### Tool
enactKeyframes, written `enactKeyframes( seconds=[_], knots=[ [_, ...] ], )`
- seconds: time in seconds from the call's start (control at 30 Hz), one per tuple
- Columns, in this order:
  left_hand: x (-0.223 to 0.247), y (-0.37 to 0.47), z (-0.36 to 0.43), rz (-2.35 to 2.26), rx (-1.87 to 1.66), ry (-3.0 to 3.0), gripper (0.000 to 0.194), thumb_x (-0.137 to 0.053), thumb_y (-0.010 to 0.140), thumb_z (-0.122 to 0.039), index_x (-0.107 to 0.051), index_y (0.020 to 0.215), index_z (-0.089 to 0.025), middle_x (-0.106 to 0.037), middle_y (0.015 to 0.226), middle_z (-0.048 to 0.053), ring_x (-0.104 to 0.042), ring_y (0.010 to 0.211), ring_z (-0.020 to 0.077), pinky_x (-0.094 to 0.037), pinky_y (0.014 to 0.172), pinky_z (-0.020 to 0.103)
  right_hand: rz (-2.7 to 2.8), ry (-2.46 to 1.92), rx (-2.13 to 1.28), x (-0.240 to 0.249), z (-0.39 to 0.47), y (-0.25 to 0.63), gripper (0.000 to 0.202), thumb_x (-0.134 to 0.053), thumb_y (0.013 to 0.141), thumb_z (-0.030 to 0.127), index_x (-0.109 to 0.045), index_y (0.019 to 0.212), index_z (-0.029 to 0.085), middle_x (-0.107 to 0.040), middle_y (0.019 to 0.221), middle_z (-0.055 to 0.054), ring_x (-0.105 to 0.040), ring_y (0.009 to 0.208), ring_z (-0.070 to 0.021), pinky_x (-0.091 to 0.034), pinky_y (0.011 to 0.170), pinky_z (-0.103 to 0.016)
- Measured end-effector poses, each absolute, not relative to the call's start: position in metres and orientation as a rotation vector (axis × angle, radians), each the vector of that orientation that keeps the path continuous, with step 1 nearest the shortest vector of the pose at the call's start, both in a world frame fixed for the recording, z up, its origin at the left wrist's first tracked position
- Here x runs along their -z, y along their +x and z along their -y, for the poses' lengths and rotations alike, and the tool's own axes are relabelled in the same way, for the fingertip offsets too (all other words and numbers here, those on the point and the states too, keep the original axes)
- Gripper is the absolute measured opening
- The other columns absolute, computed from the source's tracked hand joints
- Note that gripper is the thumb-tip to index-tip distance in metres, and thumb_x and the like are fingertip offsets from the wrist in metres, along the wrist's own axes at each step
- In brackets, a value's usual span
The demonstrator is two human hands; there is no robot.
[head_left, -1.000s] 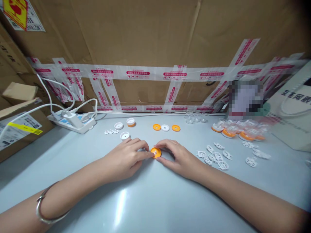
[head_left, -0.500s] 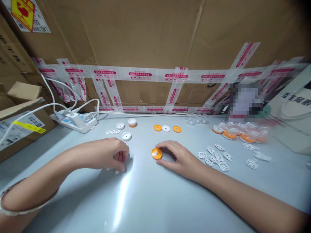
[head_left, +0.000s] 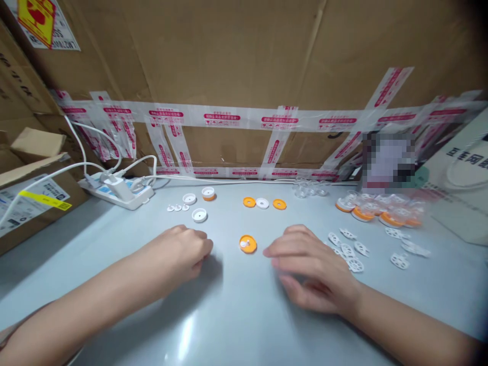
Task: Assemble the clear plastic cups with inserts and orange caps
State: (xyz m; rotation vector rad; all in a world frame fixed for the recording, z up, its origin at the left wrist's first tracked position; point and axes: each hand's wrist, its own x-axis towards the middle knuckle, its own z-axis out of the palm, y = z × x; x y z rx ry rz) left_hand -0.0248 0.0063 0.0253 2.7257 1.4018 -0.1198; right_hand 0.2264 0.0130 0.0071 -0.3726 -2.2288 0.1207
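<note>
Between left hand (head_left: 186, 252), right hand (head_left: 313, 272) | 1 orange dish (head_left: 249, 248) | beyond, 3 rings (head_left: 262, 207)

A white power strip (head_left: 131, 198) with plugs in its sockets sits on the surface (head_left: 133, 325), beside an open cardboard box (head_left: 57, 198) bearing a yellow strip. Behind stands a large cardboard carton (head_left: 229, 56) crossed with red-printed tape (head_left: 224, 119); a yellow-and-red fragile label (head_left: 37, 20) marks its upper left. At right is a pale bag (head_left: 461, 188) with dark lettering.

From my camera I read "LM27…" on the white label (head_left: 69, 36), a broken-glass symbol on the yellow-red sign (head_left: 37, 20), "请确认商品完好后签收!" repeated along the tape (head_left: 251, 120) on the big carton (head_left: 229, 56), "网" on the pale bag (head_left: 452, 195), its other characters unclear to me, blurred print on the small box's label (head_left: 46, 192)
</note>
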Motion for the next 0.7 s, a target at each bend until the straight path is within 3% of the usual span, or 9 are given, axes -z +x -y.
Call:
enactKeyframes(
  seconds=[0.13,0.23,0.33,0.43,0.53,0.7],
  knots=[
    [-0.021,0.004,0.020,-1.161,-0.695,2.666,0.016,-0.048,0.079,-0.009,-0.058,0.084,-0.021,-0.065,0.073,0.000,-0.059,0.065,0.0134,-0.045,0.060,0.025,2.371,-0.221,0.024,-0.012,0.001,0.223,0.018,-0.060,0.080,0.023,-0.059,0.097,0.029,-0.071,0.080,-0.001,-0.067,0.074,-0.0141,-0.054,0.067,-0.027],
    [-0.018,0.016,0.041,-0.949,-1.065,2.582,0.017,-0.049,0.083,-0.009,-0.054,0.091,-0.023,-0.068,0.075,-0.002,-0.061,0.066,0.0107,-0.049,0.066,0.024,2.337,-0.109,-0.089,-0.011,0.008,0.222,0.027,-0.048,0.087,0.018,-0.057,0.112,0.022,-0.071,0.077,-0.004,-0.066,0.074,-0.0144,-0.056,0.069,-0.024],
    [-0.017,0.017,0.050,-0.841,-1.129,2.630,0.018,-0.047,0.087,-0.010,-0.055,0.096,-0.023,-0.071,0.084,0.000,-0.063,0.068,0.0098,-0.051,0.071,0.023,2.322,-0.128,-0.202,-0.014,0.011,0.226,0.032,-0.034,0.092,0.016,-0.054,0.117,0.020,-0.072,0.075,-0.005,-0.066,0.071,-0.0148,-0.056,0.069,-0.024],
    [-0.016,0.016,0.049,-0.793,-1.197,2.703,0.018,-0.051,0.085,-0.009,-0.054,0.103,-0.015,-0.071,0.078,0.001,-0.064,0.065,0.0083,-0.053,0.070,0.019,2.498,-0.282,-0.324,-0.025,0.011,0.231,0.026,-0.039,0.091,0.015,-0.058,0.109,0.017,-0.071,0.086,-0.007,-0.065,0.082,-0.0143,-0.055,0.079,-0.023],
    [-0.012,0.016,0.047,-0.778,-1.159,2.677,0.016,-0.053,0.083,-0.005,-0.055,0.097,-0.012,-0.070,0.078,0.000,-0.064,0.069,0.0074,-0.052,0.072,0.018,2.552,-0.297,-0.418,-0.033,0.010,0.231,0.025,-0.040,0.091,0.013,-0.056,0.109,0.011,-0.069,0.096,-0.011,-0.063,0.095,-0.0140,-0.051,0.087,-0.023],
    [-0.009,0.011,0.040,-0.724,-1.126,2.709,0.020,-0.049,0.086,-0.007,-0.055,0.103,-0.016,-0.070,0.092,0.003,-0.065,0.079,0.0099,-0.052,0.077,0.021,2.431,-0.323,-0.417,-0.021,0.002,0.225,0.020,-0.045,0.087,0.009,-0.058,0.101,0.016,-0.070,0.089,-0.007,-0.065,0.087,-0.0118,-0.053,0.080,-0.020]
  ],
)
